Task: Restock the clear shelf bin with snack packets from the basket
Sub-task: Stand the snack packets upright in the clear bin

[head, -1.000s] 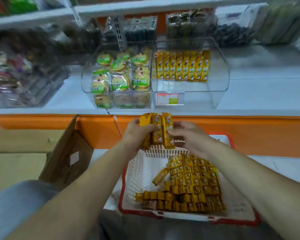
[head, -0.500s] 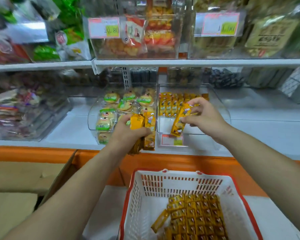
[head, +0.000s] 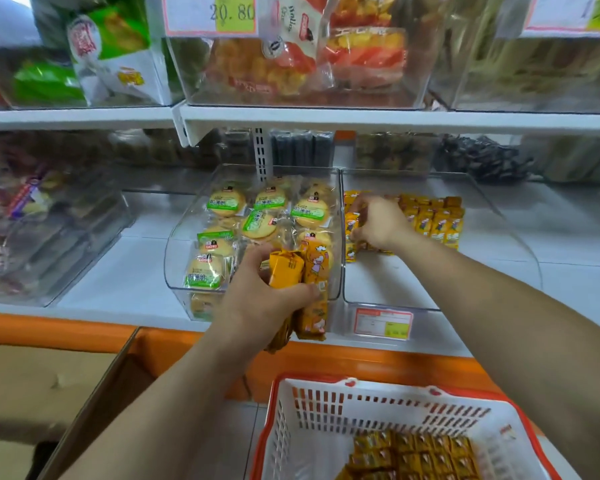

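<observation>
The clear shelf bin [head: 388, 282] is sitting on the shelf [head: 125, 268], right of a neighbouring bin [head: 175, 268]; snack packets [head: 437, 220] are standing along its back. The basket [head: 326, 407] is resting below, in front (a cardboard box [head: 94, 410] lying to its left).

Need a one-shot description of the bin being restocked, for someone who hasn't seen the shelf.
On the lower white shelf, two clear bins sit side by side at the centre. The target bin is the right one, where the right hand reaches in. Unlike its neighbour packed with round green-labelled cakes, it holds only small yellow packets at the back.
</observation>
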`<control>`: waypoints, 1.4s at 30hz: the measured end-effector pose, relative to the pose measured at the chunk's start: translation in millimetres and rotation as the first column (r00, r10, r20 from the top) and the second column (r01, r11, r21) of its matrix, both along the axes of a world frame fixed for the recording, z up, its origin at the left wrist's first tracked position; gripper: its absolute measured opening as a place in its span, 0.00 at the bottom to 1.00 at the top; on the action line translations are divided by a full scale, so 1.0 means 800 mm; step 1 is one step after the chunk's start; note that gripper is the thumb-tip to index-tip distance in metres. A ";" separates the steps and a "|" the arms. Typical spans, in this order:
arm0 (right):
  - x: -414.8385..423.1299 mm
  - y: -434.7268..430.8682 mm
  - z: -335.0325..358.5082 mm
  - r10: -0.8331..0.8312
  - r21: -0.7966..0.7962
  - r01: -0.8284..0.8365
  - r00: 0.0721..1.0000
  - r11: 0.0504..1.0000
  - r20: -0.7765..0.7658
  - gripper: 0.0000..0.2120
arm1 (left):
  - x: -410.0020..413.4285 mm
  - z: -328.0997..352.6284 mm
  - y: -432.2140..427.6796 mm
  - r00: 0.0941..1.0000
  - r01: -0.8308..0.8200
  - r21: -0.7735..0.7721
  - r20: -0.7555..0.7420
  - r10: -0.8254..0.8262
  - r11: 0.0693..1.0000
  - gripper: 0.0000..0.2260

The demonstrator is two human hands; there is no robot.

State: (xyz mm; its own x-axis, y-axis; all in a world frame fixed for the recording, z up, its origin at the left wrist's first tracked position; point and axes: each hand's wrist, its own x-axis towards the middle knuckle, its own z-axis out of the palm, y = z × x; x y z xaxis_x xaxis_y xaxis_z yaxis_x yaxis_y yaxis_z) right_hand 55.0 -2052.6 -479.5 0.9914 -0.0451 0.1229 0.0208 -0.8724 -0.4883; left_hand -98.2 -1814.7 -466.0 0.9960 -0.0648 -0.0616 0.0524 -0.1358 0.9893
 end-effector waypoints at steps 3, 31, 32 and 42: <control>0.004 0.001 -0.010 -0.014 -0.022 0.015 1.000 1.000 0.025 0.23 | 0.003 -0.002 -0.002 1.000 0.010 -0.040 -0.003 -0.010 0.999 0.31; -0.270 -0.010 0.065 0.307 0.854 -0.072 0.946 0.515 -0.106 0.24 | -0.062 0.032 -0.052 0.980 0.145 -0.160 -0.109 -0.164 0.976 0.11; -0.269 -0.014 0.063 0.281 0.850 -0.056 0.953 0.523 -0.110 0.23 | -0.062 0.032 -0.051 0.980 0.145 -0.149 -0.113 -0.162 0.978 0.13; -0.169 -0.050 0.044 -0.088 0.585 0.056 0.996 0.809 0.026 0.21 | -0.046 0.028 -0.028 0.989 0.131 -0.020 -0.066 -0.132 0.991 0.11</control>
State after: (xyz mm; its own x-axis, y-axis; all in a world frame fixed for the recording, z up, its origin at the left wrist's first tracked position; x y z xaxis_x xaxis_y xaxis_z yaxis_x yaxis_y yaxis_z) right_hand -80.0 -2092.6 -444.0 0.9758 -0.1951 0.0992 0.0073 -0.4239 -0.9057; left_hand -135.0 -1837.5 -443.5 0.9724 -0.1963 -0.1260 0.1015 -0.1301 0.9863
